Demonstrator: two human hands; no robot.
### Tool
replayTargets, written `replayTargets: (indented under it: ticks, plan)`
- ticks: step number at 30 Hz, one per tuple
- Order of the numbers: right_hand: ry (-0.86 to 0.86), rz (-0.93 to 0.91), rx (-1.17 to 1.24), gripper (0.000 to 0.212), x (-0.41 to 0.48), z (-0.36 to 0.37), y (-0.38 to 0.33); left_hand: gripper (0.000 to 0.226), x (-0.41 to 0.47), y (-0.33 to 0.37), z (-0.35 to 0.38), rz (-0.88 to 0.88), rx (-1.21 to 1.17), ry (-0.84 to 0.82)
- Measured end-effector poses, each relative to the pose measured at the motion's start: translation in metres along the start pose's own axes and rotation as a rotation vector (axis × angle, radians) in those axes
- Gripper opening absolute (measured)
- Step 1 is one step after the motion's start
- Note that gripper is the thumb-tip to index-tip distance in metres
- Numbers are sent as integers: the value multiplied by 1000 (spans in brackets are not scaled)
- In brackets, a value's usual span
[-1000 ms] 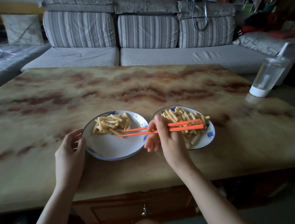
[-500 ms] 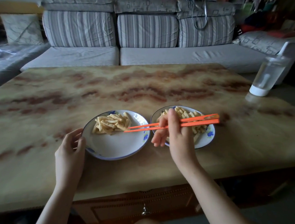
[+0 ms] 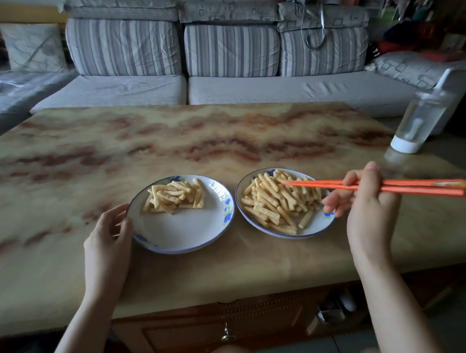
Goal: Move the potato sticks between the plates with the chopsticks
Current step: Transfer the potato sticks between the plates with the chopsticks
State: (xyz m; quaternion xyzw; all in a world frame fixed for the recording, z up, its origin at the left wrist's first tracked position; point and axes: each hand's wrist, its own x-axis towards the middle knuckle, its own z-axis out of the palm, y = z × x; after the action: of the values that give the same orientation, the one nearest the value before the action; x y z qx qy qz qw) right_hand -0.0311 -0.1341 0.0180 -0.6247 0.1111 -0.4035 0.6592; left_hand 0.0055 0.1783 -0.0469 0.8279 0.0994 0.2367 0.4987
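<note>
So, our right hand (image 3: 370, 209) grips the chopsticks (image 3: 334, 185), tips empty over the potato sticks (image 3: 279, 200) on the right plate (image 3: 319, 221); our left hand (image 3: 106, 238) holds the left plate (image 3: 186, 232). We'd pinch one stick mid-length, gently.

A glossy marble-patterned table (image 3: 167, 142) in tan with reddish-brown veins fills the foreground. A clear plastic bottle with a white base (image 3: 416, 123) stands near its far right edge. Under the tabletop, a brown wooden drawer carries a small metal knob (image 3: 227, 336). Behind the table runs a grey sofa (image 3: 275, 88) with striped back cushions (image 3: 232, 49).
</note>
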Motion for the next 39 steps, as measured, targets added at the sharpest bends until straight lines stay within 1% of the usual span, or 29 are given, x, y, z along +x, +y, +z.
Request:
replayTargets:
  ticks: [4, 7, 9, 13, 16, 19, 31, 39]
  plan:
    - [-19, 0, -21, 44, -2, -1, -1, 31, 0, 1, 0, -3, -2, -2]
    - [-23, -31, 31, 42, -7, 3, -8, 31, 0, 1, 0, -5, -5, -1]
    - [-56, -17, 81, 41, -12, 11, -11, 31, 0, 1, 1, -5, -5, 1]
    - [-215, 62, 138, 42, -31, 37, -5, 30, 0, 0, 2, -4, -14, -1]
    - [-348, 79, 98, 43, -46, 56, 5, 30, 1, -2, 1, -1, -6, 0]
    - [-411, 113, 73, 40, -54, 69, 12, 30, 1, -3, 1, -1, -6, 1]
    - [-414, 211, 72, 40, -59, 82, 21, 30, 1, -2, 1, -4, -13, -5]
    - [-319, 126, 48, 45, -57, 71, 11, 30, 1, -1, 1, -7, -12, -3]
